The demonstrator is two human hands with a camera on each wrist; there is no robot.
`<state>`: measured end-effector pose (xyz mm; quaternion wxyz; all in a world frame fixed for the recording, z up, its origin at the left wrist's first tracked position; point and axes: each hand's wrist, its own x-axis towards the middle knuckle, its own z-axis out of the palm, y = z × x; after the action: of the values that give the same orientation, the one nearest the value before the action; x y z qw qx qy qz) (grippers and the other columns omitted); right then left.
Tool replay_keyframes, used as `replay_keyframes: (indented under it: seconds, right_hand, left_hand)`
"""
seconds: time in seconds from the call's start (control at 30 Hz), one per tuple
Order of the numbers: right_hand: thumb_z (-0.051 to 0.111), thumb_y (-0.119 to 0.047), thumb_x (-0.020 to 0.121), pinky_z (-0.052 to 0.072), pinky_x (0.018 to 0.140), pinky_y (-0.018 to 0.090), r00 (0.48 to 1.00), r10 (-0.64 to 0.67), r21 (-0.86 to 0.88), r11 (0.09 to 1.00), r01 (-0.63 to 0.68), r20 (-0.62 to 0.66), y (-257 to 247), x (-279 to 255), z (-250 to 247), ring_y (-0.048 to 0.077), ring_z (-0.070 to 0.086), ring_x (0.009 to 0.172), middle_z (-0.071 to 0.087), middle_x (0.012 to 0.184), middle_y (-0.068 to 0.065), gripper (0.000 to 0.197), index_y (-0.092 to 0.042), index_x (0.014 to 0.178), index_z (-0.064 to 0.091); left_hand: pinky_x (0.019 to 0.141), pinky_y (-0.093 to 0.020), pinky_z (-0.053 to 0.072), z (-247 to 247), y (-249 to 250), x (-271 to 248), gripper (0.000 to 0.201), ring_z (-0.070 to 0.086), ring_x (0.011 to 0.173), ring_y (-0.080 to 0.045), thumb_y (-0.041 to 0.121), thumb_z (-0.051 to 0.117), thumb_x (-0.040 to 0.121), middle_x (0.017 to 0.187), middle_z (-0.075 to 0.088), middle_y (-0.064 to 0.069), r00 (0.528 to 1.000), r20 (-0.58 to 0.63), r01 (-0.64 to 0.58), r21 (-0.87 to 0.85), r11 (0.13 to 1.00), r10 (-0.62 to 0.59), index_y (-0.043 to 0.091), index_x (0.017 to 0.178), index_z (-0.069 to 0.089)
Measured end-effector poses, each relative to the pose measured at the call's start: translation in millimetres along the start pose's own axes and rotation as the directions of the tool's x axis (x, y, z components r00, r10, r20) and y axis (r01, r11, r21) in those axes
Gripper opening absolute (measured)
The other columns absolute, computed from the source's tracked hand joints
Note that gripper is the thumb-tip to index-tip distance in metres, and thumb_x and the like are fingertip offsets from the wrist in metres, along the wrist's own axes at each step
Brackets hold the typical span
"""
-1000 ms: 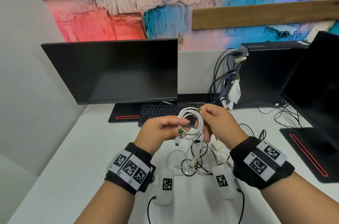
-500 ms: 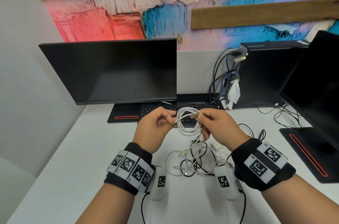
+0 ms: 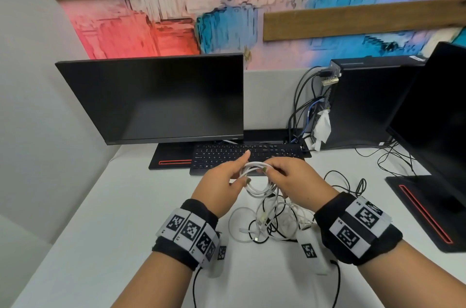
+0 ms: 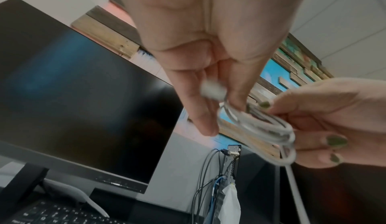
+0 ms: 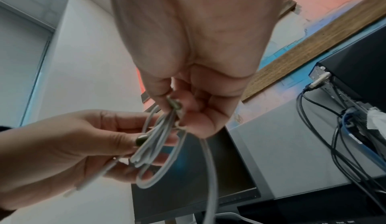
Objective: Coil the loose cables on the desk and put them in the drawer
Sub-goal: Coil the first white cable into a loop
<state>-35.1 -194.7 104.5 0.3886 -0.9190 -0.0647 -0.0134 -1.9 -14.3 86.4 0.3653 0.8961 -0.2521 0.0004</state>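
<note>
A white cable coil [image 3: 256,178] hangs above the desk between my two hands. My left hand [image 3: 227,181] pinches one side of the white cable coil [image 4: 256,128] between thumb and fingers, and the cable's plug end [image 4: 213,91] lies against that palm. My right hand [image 3: 287,178] pinches the other side of the white cable coil [image 5: 154,143] with curled fingers. A tail of the cable drops from the coil to a tangle of loose white and black cables [image 3: 267,224] lying on the white desk [image 3: 100,219]. No drawer is in view.
A black keyboard [image 3: 247,156] and a dark monitor [image 3: 156,101] stand behind my hands. A black computer case [image 3: 363,103] with plugged cables is at the back right, beside a second monitor [image 3: 433,116]. Thin black wires [image 3: 353,181] trail on the right.
The coil has turned from upright to nearly flat and dropped a little. My left hand shifted from holding the plug end out to pinching the coil's side; the right hand kept its hold.
</note>
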Motion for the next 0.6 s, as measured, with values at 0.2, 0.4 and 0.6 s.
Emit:
replay_keyframes:
  seconds: [0.2, 0.4, 0.6]
  right_hand:
    - [0.051, -0.02, 0.096, 0.043, 0.05, 0.015, 1.0, 0.013, 0.2, 0.98, -0.013, -0.002, 0, -3, -4, 0.008, 0.049, 0.045, 0.053, 0.05, 0.001, 0.02, -0.024, 0.093, 0.071]
    - [0.05, -0.018, 0.096, 0.053, 0.066, 0.024, 0.994, -0.039, 0.172, 0.983, 0.056, -0.097, 7, 1, -11, 0.019, 0.06, 0.055, 0.055, 0.091, 0.0, 0.027, -0.038, 0.095, 0.068]
    - [0.049, -0.019, 0.096, 0.047, 0.071, 0.019, 0.994, 0.01, 0.007, 1.0, -0.01, -0.112, 11, 1, -6, 0.013, 0.054, 0.072, 0.046, 0.088, -0.002, 0.029, -0.037, 0.112, 0.066]
  left_hand:
    - [0.08, -0.023, 0.051, 1, -2, -1, 0.058, 0.056, 0.075, -0.004, 0.014, 0.057, 0.092, 0.085, 0.056, 0.015, 0.994, -0.086, -0.083, -0.113, 0.99, 0.073, 0.048, 0.132, 0.034]
    - [0.074, -0.016, 0.05, -1, 0, -4, 0.053, 0.058, 0.077, -0.005, 0.003, 0.06, 0.087, 0.097, 0.064, 0.014, 0.969, -0.191, -0.197, -0.231, 0.953, 0.154, 0.041, 0.123, 0.053]
    - [0.073, -0.024, 0.056, -3, 3, -4, 0.046, 0.061, 0.081, -0.004, 0.003, 0.059, 0.089, 0.1, 0.066, 0.012, 0.974, -0.21, -0.153, -0.327, 0.933, 0.086, 0.043, 0.112, 0.06]
